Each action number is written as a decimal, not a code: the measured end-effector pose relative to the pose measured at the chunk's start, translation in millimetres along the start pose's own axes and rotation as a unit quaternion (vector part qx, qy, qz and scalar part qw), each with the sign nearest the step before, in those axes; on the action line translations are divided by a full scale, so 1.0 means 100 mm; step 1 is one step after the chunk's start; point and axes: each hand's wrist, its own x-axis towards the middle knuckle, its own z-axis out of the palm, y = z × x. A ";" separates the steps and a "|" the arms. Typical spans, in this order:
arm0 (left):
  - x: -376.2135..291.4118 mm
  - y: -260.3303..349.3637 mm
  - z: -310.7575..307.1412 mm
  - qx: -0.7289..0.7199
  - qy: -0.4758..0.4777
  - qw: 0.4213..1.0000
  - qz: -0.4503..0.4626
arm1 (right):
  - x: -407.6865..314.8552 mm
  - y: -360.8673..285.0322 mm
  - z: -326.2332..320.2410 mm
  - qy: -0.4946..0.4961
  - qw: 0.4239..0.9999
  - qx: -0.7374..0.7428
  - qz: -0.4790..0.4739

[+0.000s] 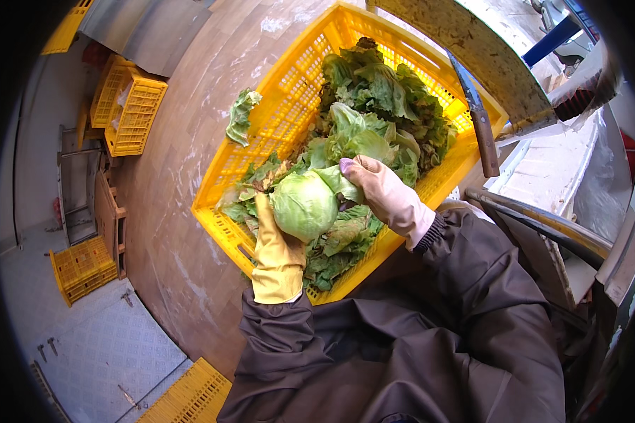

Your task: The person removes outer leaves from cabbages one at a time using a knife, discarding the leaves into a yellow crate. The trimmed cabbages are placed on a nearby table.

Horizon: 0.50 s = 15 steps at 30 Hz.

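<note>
My left hand, in a yellow rubber glove, cradles a pale green head of iceberg lettuce from its left and underneath. An outer leaf stands out from the head's upper right side, pinched in the fingers of my right hand. That hand wears a pale pinkish glove with purple at a fingertip. Below both hands, a yellow plastic crate with perforated walls holds loose lettuce leaves, many of them browned or wilted. The underside of the head is hidden by my left hand.
A knife with a wooden handle lies along the crate's right side, beside a rusty metal band. One loose leaf hangs at the left rim. Stacked yellow crates and a wooden pallet stand at left. A metal tube is at right.
</note>
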 end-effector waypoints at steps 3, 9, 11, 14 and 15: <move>-0.08 -0.01 -0.05 -0.079 -0.158 0.983 -0.042 | -0.09 -0.02 -0.05 -0.066 0.990 -0.093 -0.079; -0.09 -0.09 -0.22 0.010 -0.038 0.999 0.030 | -0.12 -0.01 -0.07 -0.135 0.990 -0.031 -0.023; -0.10 -0.08 -0.20 -0.085 -0.001 0.996 0.034 | -0.07 -0.03 -0.10 -0.116 0.991 0.060 -0.010; -0.13 -0.03 -0.09 -0.145 -0.046 0.988 0.030 | -0.03 -0.10 -0.18 -0.117 0.977 0.178 -0.031; -0.16 -0.01 -0.05 -0.174 -0.071 0.982 0.026 | -0.04 -0.11 -0.19 -0.114 0.972 0.201 -0.036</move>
